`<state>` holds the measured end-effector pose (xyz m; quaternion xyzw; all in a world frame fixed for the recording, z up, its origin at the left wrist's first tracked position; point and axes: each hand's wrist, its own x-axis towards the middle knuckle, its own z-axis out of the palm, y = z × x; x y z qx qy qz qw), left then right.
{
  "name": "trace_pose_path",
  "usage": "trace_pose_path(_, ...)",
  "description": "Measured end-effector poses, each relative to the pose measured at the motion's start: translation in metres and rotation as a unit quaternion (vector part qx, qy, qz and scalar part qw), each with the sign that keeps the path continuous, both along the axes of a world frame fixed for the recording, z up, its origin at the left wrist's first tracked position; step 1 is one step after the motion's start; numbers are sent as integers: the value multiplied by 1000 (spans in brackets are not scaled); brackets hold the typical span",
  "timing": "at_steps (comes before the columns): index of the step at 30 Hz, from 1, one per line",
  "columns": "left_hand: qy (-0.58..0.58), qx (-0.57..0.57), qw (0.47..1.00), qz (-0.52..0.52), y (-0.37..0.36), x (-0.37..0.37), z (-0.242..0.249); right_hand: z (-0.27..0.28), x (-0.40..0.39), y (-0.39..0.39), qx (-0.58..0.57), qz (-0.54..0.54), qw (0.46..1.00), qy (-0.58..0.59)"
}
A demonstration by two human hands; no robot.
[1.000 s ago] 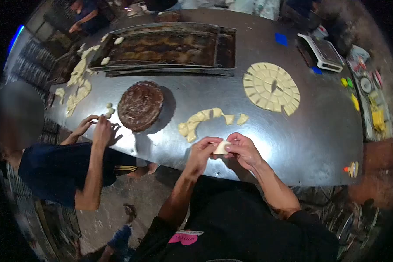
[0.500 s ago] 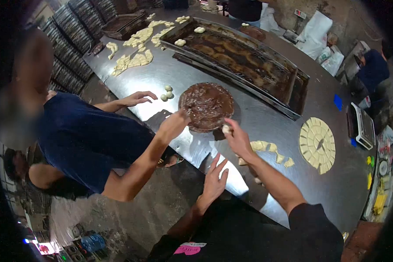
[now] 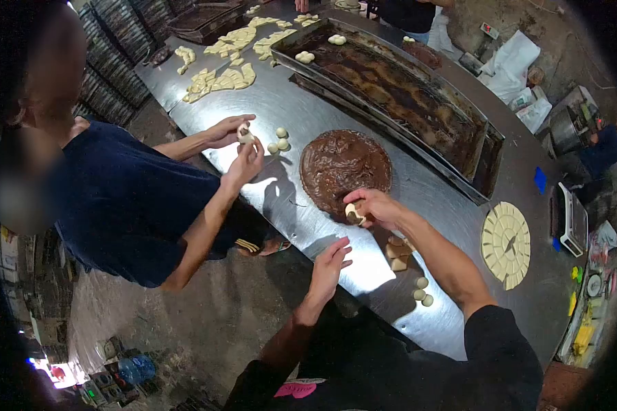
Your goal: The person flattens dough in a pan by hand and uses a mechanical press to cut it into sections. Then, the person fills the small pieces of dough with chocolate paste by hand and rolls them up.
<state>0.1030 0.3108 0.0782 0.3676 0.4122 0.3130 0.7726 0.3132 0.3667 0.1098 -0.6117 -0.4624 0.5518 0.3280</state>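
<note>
The steel worktop [image 3: 363, 274] runs from the near right corner away to the far left. Along its far edge lies a long dark baking tray [image 3: 391, 82], its floor coated brown, with three small dough balls [image 3: 305, 57] at its far-left end. Past the tray's far end, flat cut dough sheets [image 3: 219, 75] lie spread on the steel. Near the middle of the worktop is a round mound of brown paste [image 3: 343, 168]. Toward the right edge lies a pale dough disc [image 3: 506, 243] cut into a grid of segments.

A co-worker in a dark shirt [image 3: 123, 205] stands at the near-left edge, both of that person's hands pinching a small piece of dough [image 3: 244, 135], with a few rolled balls [image 3: 279, 142] just beside them.

The right hand [image 3: 377, 207] is at the near rim of the paste, its grip closed on a small dough piece [image 3: 354, 214]; the piece is roundish, so no long axis can be told. The left hand [image 3: 329, 264] rests open, fingers spread, at the near edge of the worktop, holding nothing. Under the right forearm lie dough scraps [image 3: 396, 252] and three small balls [image 3: 421, 291].
</note>
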Motion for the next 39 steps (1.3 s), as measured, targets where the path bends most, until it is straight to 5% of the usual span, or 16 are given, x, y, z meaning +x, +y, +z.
trace_pose_path(1, -1, 1, 1000, -4, 1, 8, 7, 7, 0, -12, -128, -56, 959, 247)
trace_pose_path(3, -101, -70, 992, 29, -1, 24, 19, 8, -1, -43, -124, -73, 916, 374)
trace_pose_path(11, -81, 8, 995, 65, -55, 52, 26, 26, -7, -166, -57, -290, 842, 452)
trace_pose_path(13, -35, 23, 998, 53, -72, 61, 33, 32, -17, -190, 19, -311, 896, 315)
trace_pose_path(14, -15, 40, 999, 33, -80, 64, 39, 26, -21, -200, 100, -264, 953, 109)
trace_pose_path(17, 18, 86, 996, 0, -103, 66, 61, 37, -33, -229, 281, -264, 886, -259)
trace_pose_path(21, 3, 244, 969, -25, -107, 51, 57, 58, -24, -247, 292, -192, 905, -242)
trace_pose_path(23, -38, 228, 972, -36, -95, 44, 49, 76, -17, -246, 240, -121, 922, -279)
trace_pose_path(25, -167, 31, 975, -142, -85, 35, 49, 84, -20, -234, 289, -139, 911, -260)
trace_pose_path(27, -156, 15, 976, -153, -73, 32, 51, 84, -23, -217, 237, -148, 948, -156)
trace_pose_path(29, -185, -75, 969, -146, -59, 28, 44, 67, -30, -204, 263, -137, 940, -170)
trace_pose_path(32, -167, -47, 982, -77, -52, 24, 41, 60, -50, -186, 339, -224, 892, -197)
trace_pose_path(35, -173, -52, 982, -50, -35, 12, 40, 70, -61, -170, 369, -154, 852, -337)
trace_pose_path(39, -183, -65, 978, -79, -6, 0, 34, 64, -58, -145, 313, -86, 886, -330)
